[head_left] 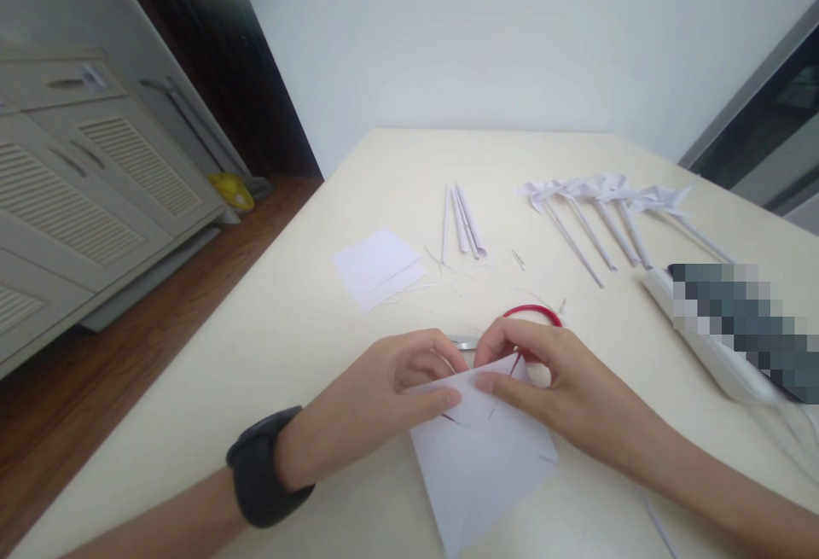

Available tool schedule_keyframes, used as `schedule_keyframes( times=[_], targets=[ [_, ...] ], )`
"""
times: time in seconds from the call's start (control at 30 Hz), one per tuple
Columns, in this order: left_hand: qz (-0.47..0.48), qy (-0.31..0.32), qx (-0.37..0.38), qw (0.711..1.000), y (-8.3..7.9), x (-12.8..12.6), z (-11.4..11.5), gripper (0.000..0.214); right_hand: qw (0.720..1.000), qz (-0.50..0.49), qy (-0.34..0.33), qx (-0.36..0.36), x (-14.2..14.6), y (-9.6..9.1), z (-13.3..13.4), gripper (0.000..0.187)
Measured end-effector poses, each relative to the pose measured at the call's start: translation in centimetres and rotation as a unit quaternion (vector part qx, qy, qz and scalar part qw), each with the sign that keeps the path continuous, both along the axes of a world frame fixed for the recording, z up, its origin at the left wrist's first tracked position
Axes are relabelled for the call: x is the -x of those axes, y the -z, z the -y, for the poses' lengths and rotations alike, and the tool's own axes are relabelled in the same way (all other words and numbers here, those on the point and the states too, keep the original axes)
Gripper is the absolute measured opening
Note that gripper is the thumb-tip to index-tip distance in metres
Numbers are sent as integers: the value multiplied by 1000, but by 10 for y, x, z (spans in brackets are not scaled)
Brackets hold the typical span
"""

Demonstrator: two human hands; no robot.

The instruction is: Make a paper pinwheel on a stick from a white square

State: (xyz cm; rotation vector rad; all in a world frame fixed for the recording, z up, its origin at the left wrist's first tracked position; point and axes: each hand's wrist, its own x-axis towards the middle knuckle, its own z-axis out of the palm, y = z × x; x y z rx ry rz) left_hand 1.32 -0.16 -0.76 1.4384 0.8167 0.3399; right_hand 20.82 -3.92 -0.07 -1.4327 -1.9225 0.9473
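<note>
Left hand point(415, 380) and right hand point(555, 363): thumbs and fingers clamped on far edge of slit paper sheet point(490, 469) — sheet extends nearward over desk point(287, 328); paper pinwheels point(607, 188) towards desk's far right corner.

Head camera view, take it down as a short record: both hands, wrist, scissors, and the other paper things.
Left hand: pinching slit paper sheet
Right hand: pinching same sheet
Left wrist: black band
Scissors: beyond hands, partly hidden
Far left: flat paper pieces
Far middle: paper tubes
Far right: paper pinwheels
</note>
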Motion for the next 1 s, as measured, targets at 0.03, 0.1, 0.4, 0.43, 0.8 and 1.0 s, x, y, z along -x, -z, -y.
schedule_keyframes(
  times=[0.03,0.1,0.4,0.43,0.8,1.0],
  targets=[
    [2,-5,-10,1000,1,0,0,5,1000,-3,3,1,0,0,0,4],
    [-2,-17,-26,1000,2,2,-1,5,1000,-12,11,8,-2,1,-1,3],
    [-12,-3,-13,1000,6,-1,1,14,997,22,16,-71,6,5,5,8],
    [-4,-1,-9,1000,7,-2,2,15,994,35,9,-100,8,7,7,9],
    [21,-39,21,999,4,0,3,15,941,119,-37,-314,9,10,12,16],
    [40,-46,77,995,1,1,2,10,927,137,-43,-346,4,11,13,27]
  ],
)
